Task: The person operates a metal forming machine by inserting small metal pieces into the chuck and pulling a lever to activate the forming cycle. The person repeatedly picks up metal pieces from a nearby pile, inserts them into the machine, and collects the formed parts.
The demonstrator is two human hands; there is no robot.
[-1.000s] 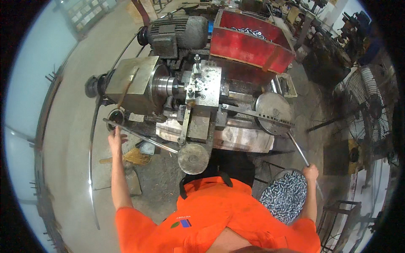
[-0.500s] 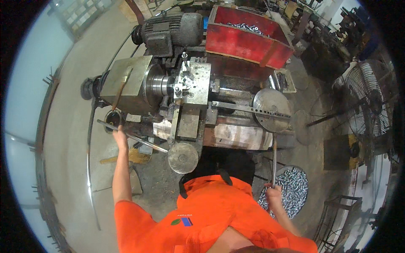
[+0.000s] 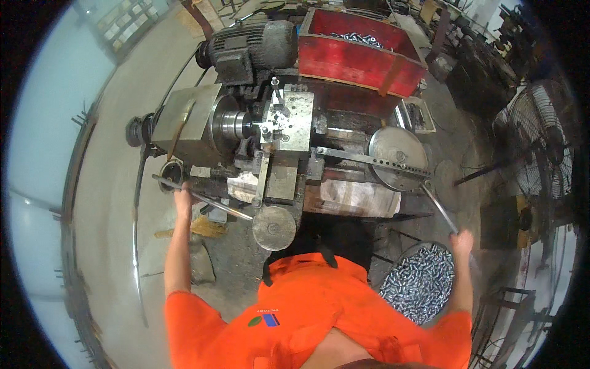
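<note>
My left hand (image 3: pixel 182 198) is closed around a long metal lever (image 3: pixel 222 208) that runs to a round steel disc (image 3: pixel 274 228) at the front of a lathe. My right hand (image 3: pixel 462 242) grips the end of another lever (image 3: pixel 440 207), which slants down from a larger disc (image 3: pixel 398 157) on the right. A perforated flat bar (image 3: pixel 350 157) links that larger disc to the carriage. On the carriage sits a tool block (image 3: pixel 292 122), a small gap away from the chuck (image 3: pixel 231 125). Whether the chuck holds a workpiece cannot be made out.
A red bin (image 3: pixel 362 58) with small metal parts stands behind the lathe, right of an electric motor (image 3: pixel 255 52). Beside my right forearm is a round container heaped with shiny metal parts (image 3: pixel 419 284). A fan (image 3: pixel 533 147) stands at the far right. A brush (image 3: pixel 206 227) lies at the left.
My right hand has swung its lever outward, up and to the right, turning the larger disc. The tool block has shifted slightly right from the chuck. My left hand keeps its grip.
</note>
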